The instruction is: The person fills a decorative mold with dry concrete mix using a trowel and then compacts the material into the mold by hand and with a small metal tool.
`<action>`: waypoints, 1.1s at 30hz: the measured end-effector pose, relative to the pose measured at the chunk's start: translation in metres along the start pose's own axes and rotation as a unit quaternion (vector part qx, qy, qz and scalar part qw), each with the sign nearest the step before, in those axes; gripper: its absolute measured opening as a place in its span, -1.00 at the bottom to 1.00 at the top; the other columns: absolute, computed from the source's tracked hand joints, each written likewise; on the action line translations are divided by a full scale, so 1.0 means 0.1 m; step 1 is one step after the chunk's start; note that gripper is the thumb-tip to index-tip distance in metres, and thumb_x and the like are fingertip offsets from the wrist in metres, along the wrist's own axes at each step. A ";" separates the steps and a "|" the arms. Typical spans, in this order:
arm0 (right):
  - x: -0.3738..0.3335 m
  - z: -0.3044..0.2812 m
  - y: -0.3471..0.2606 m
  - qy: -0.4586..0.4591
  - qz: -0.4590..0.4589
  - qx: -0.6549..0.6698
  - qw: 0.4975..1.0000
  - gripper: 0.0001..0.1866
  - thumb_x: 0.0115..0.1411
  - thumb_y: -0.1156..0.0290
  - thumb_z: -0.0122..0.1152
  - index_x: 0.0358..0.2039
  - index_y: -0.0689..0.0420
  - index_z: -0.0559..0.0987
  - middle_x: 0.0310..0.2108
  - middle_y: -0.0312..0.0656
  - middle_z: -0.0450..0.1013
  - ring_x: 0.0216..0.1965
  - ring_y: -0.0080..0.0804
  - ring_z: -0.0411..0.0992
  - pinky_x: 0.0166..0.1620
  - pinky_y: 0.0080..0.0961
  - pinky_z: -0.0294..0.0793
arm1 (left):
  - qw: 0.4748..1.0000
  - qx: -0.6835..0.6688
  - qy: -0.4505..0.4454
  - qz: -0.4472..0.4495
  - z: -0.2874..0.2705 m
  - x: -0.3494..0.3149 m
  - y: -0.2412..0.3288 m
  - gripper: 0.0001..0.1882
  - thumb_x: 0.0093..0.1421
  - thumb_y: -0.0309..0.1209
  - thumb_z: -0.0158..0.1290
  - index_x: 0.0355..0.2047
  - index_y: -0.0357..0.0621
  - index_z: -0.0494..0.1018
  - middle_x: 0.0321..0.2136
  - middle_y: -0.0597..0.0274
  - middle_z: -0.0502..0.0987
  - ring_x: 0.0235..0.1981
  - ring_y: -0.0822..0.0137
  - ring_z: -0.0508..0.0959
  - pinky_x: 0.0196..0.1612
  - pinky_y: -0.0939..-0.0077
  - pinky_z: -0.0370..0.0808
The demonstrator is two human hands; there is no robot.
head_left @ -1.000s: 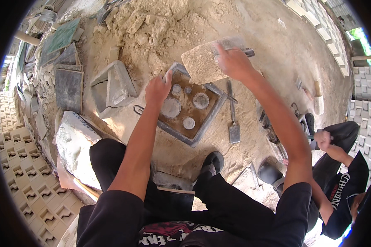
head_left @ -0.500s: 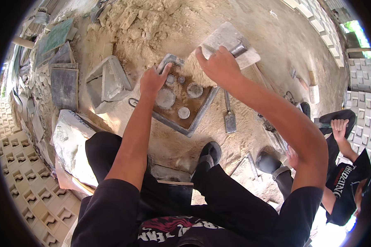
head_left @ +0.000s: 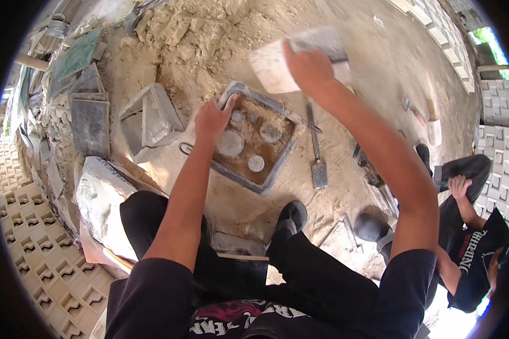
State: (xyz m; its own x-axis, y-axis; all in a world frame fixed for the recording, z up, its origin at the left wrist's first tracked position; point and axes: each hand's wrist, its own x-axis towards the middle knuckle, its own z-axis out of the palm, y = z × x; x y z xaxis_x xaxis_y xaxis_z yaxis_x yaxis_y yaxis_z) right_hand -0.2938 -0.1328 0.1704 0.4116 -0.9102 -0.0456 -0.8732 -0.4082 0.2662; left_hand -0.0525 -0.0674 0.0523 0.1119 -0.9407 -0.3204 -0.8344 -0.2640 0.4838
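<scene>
In front of me on the sandy ground lies a square grey moulding frame (head_left: 278, 164) with wire loop handles. Inside, brown sand surrounds several round grey discs (head_left: 231, 143) of different sizes. My left hand (head_left: 214, 117) is closed on the frame's far left rim, thumb over the top edge. Beyond the frame, my right hand (head_left: 310, 66) grips a pale, flat rectangular plate (head_left: 274, 66) with a dark tubular part, like a spade blade. The plate is raised and blurred by motion. Loose sand (head_left: 276, 121) lies around the right-hand disc.
A small shovel (head_left: 318, 169) lies right of the frame. A heap of lumpy sand (head_left: 192, 34) rises at the far side. Left stand a hollow concrete block (head_left: 152, 121) and dark boards (head_left: 89, 127). Another person (head_left: 472, 248) sits at the right, near metal tools.
The plate has lifted and moved away from the frame; sand that was sliding off it now lies in the frame. My left hand still holds the rim.
</scene>
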 end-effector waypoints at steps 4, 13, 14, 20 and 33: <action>0.03 0.57 0.64 -0.131 0.149 0.119 0.973 -0.29 0.16 0.36 0.21 0.24 0.41 0.17 -0.18 0.18 0.53 -0.15 0.05 0.55 -0.03 -0.10 0.53 | 0.999 -0.020 0.045 0.015 0.11 0.10 -0.05 -0.27 0.31 0.22 -0.25 -0.21 -0.30 0.52 -0.25 -0.26 0.57 -0.12 -0.22 0.53 -0.04 -0.03 0.43; 0.74 1.80 0.10 -0.166 0.246 0.213 0.931 -0.44 0.33 0.42 -0.20 0.27 0.46 0.10 -0.17 0.18 0.54 -0.15 0.02 0.57 -0.10 -0.09 0.57 | 0.999 -0.039 0.016 -0.002 0.16 0.11 -0.15 -0.34 0.31 0.16 -0.19 -0.29 -0.29 0.51 -0.29 -0.24 0.56 -0.20 -0.23 0.54 -0.11 -0.05 0.43; 1.01 1.75 -0.11 -0.143 0.239 0.258 0.925 -0.42 0.32 0.41 -0.20 0.27 0.48 0.09 -0.19 0.22 0.54 -0.17 0.04 0.57 -0.13 -0.10 0.57 | 0.999 -0.042 0.022 0.003 0.14 0.11 -0.15 -0.35 0.32 0.15 -0.19 -0.30 -0.29 0.51 -0.30 -0.23 0.56 -0.21 -0.22 0.54 -0.12 -0.05 0.43; 1.83 1.72 -0.49 -0.071 0.149 0.287 0.944 -0.29 0.27 0.22 0.06 0.23 0.52 0.15 -0.26 0.28 0.53 -0.19 0.04 0.57 -0.18 -0.11 0.57 | 0.999 -0.035 0.032 0.020 0.13 0.07 -0.06 -0.40 0.34 0.09 -0.19 -0.31 -0.26 0.52 -0.32 -0.21 0.56 -0.21 -0.18 0.54 -0.13 -0.02 0.44; 0.76 1.01 0.18 -0.019 0.097 0.396 0.913 -0.45 0.16 -0.10 0.21 -0.40 0.27 0.58 -0.46 0.12 0.53 -0.37 0.03 0.54 -0.28 -0.15 0.49 | 0.998 -0.047 0.027 0.010 0.13 0.05 -0.11 -0.32 0.35 0.16 -0.27 -0.28 -0.27 0.52 -0.30 -0.25 0.56 -0.18 -0.23 0.52 -0.09 -0.05 0.41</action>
State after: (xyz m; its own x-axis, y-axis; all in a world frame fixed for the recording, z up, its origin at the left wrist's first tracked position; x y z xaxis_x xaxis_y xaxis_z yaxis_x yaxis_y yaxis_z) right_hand -0.3049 -0.2164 0.0749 0.2319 -0.9666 -0.1087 -0.8500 -0.1471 -0.5059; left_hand -0.0498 -0.0662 0.0344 0.1274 -0.9554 -0.2664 -0.7827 -0.2618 0.5647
